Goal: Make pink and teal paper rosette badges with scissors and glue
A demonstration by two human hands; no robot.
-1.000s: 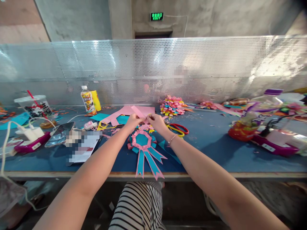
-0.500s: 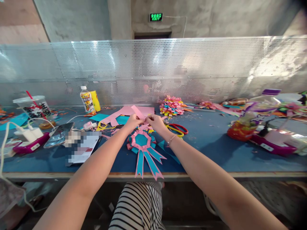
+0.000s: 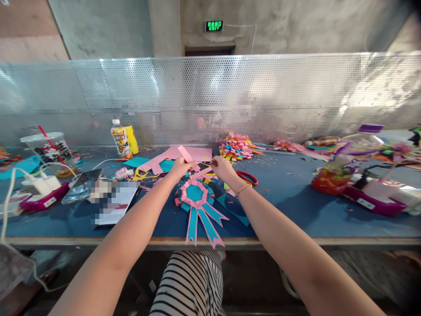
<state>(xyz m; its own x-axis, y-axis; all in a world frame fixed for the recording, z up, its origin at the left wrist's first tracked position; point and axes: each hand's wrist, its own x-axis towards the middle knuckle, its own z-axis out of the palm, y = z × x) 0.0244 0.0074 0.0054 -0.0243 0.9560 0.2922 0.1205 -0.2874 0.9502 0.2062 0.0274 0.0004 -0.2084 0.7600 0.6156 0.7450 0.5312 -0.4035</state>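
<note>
My left hand [image 3: 182, 167] is closed on a pink paper strip [image 3: 185, 153], which sticks up past the thumb and fingers. My right hand [image 3: 224, 170] is a short way to the right, its fingertips pinched together; whatever may be between them is too small to make out. Below and between my wrists lies a paper rosette [image 3: 194, 193] in blue and pink, its forked tails pointing at the table's front edge. Behind my hands are a large pink paper sheet [image 3: 202, 153] and blue paper. Red-handled scissors [image 3: 249, 177] show partly behind my right wrist.
A phone [image 3: 82, 186], a tablet-like device [image 3: 120, 204] and power strips with cables are at the left. Bottles [image 3: 120, 139] and a plastic cup [image 3: 49, 147] stand around. A heap of folded paper [image 3: 235, 146] sits before the perforated metal screen [image 3: 184, 101].
My right hand has moved to the right, away from my left hand, opening a gap between them. My left hand stays nearly in place with the pink paper strip.
</note>
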